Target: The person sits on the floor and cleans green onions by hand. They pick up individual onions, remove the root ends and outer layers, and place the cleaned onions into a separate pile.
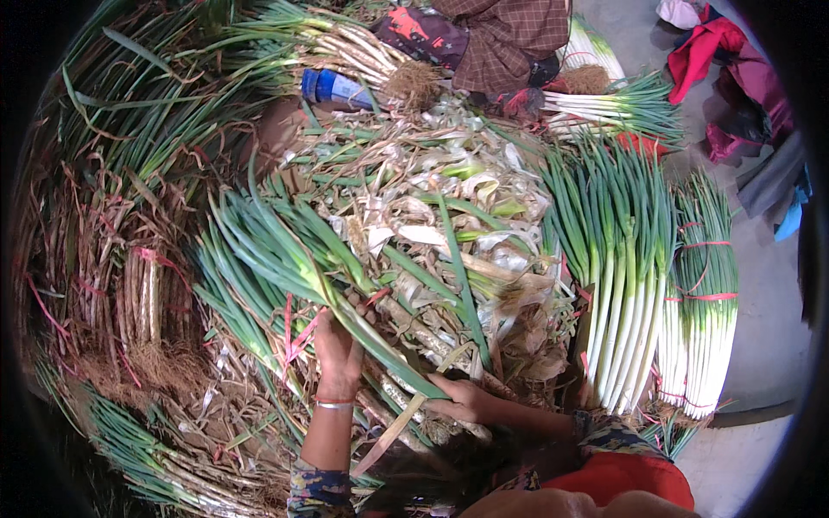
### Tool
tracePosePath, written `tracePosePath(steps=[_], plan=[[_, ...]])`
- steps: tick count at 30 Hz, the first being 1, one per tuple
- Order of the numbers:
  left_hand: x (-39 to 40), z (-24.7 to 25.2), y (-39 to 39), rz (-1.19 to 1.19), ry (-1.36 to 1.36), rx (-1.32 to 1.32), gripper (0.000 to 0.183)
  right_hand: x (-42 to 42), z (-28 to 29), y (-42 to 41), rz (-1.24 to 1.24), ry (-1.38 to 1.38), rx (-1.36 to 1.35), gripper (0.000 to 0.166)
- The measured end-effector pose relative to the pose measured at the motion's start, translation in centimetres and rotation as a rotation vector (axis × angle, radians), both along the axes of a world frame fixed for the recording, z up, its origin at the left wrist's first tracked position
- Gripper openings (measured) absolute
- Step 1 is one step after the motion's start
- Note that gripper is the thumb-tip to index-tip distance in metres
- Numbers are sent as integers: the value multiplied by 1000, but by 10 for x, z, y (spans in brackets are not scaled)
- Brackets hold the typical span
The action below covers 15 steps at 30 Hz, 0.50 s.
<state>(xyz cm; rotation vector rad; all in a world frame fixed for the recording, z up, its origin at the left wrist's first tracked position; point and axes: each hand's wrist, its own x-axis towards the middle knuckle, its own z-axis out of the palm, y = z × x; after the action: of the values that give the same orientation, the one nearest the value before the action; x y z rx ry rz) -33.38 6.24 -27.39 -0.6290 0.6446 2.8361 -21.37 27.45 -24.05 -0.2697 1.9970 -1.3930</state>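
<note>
My left hand (338, 353), with a bangle on its wrist, grips a large green onion (317, 281) whose green leaves fan out to the upper left. Between the thumb and fingers of my right hand (465, 403) is the lower end of a green leaf (392, 362) of that onion. A withered, yellowish leaf (392, 430) hangs down by the right hand. Beneath both hands lie untrimmed green onions (395, 388) with soil-stained white stalks. Pink tie strips (298, 337) sit beside the left wrist.
A heap of peeled leaves and skins (447, 233) fills the middle. Cleaned green onions (622, 291) and a tied bundle (706, 304) lie to the right. Untrimmed bundles (129, 285) line the left. Beyond the heap are a blue bottle (337, 89) and another person's checked garment (511, 39).
</note>
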Motion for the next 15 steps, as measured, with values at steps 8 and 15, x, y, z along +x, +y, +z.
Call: tracePosePath(steps=[8,15], plan=[[4,9,4,44,-59,37,22,5,-16,3,-64,-110,-40,49],[2,-22,-2,-62,-17,-24,27,-2,-10,11,-10,-77,3,50]])
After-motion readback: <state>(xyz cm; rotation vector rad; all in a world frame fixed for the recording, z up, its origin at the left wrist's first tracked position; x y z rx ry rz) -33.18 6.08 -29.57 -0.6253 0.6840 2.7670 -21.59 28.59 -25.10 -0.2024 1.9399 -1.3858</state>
